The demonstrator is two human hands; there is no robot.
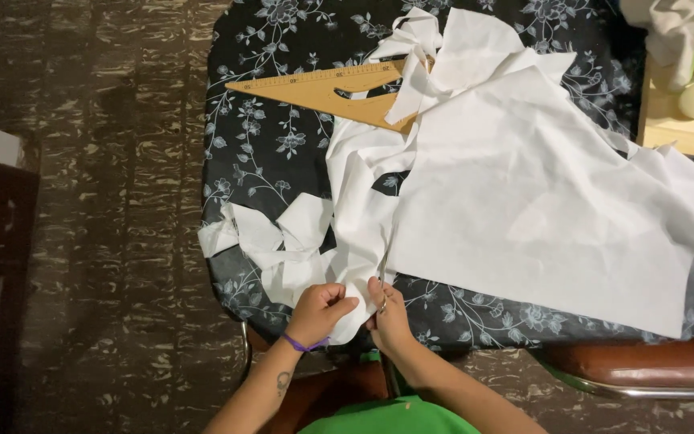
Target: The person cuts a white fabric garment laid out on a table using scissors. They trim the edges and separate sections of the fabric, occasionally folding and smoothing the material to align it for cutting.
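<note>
1. At the near edge of the table (226, 241), the two hands are seen close together, almost touching. A purple band is worn on the left wrist, and a green garment is visible below, at the bottom of the view.

2. The left hand (320, 309) is closed in a pinch on the near end of the white fabric (524, 201); a fold of the cloth is held between thumb and fingers, and it hangs a little over the table edge.

3. The right hand (387, 315) is closed around the handles of the scissors (384, 277). The blades are only partly visible, so it cannot be told how far they are open.

4. The scissors are pointed away from the body, to the far side, and a little to the right. Their long axis is laid along the left edge of the big white panel, where a narrow strip is separated from it. The cloth lies directly beyond the blade tips, and the right hand is the nearer one to this line.

5. To the left of the hands, loose white scraps (263, 241) are spread on the dark flowered tablecloth.

6. Farther, the large panel is spread to the right and covers most of the table.

7. At the far side, a wooden triangle ruler (315, 88) is lying, partly covered by a white strip.

8. At the far right corner, a wooden board (676, 128) with bundled cloth on it is seen.
</note>
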